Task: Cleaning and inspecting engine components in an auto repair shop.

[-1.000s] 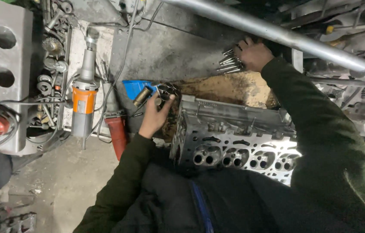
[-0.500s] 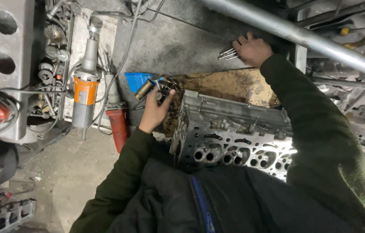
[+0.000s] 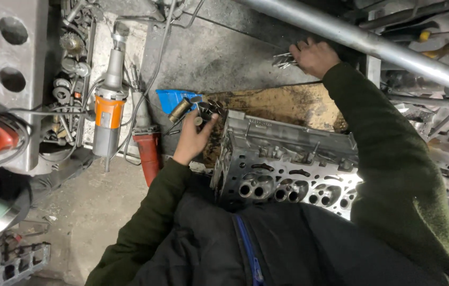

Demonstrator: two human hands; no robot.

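The right hand [image 3: 314, 57] is clenched on a bundle of metal valves [image 3: 284, 60] at the counter's [image 3: 235, 58] far edge. The left hand [image 3: 195, 139] pinches a small cylindrical part [image 3: 199, 121] beside the cylinder head [image 3: 288, 167]. A loose grip could scatter the valves.

The engine head [image 3: 288, 164] is bare grey metal, rough and bumpy like cast metal. The long pipe [image 3: 351, 37] is smooth, dull silver metal. The bench [image 3: 224, 58] is dark, scratched metal, with a rusty brown patch by the head. The grinder [image 3: 109, 106] has a shiny metal neck and orange plastic body. The sleeves [image 3: 394, 159] are soft, fuzzy green cloth.
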